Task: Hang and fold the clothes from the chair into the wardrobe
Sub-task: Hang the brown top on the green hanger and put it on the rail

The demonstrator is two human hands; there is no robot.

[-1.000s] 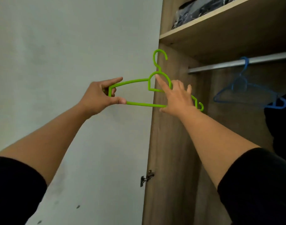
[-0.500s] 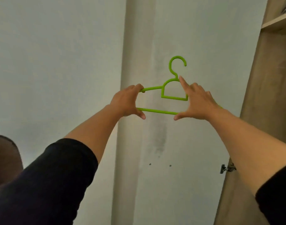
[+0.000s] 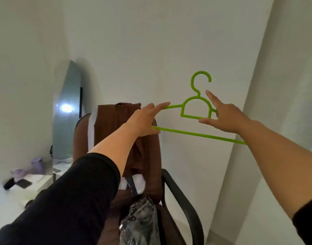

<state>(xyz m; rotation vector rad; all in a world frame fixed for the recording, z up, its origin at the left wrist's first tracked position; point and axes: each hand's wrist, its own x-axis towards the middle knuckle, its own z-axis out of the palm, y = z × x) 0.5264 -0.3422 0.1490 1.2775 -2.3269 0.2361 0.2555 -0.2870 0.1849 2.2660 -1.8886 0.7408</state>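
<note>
Nearest the camera, below both grips, a grey mottled garment, apparently denim, lies on the seat of the chair; it is untouched. Above it, directly under the left grip, a brown garment is draped over the chair back with a white piece alongside. The clothes are thus on the chair, none yet hung or folded.

At arm's length the green hanger is held level and upright in the air, hook uppermost, carried by both hands. The left hand takes its left end: the forefinger lies straight along the shoulder bar while the thumb appears to pinch the lower bar from beneath. The right hand grasps near the neck, forefinger stretched up beside the hook stem, thumb under the loop's crossbar, remaining fingers curled at the right shoulder bar. The lower bar passes behind the right wrist.

Judgement: a two-ended hold keeps the hanger square and steady, presumably so that a garment can be threaded on; the brown garment lies closest beneath.

Farther left of the left grip stand a mirror and a desk bearing small items. The wardrobe is not in view.
</note>
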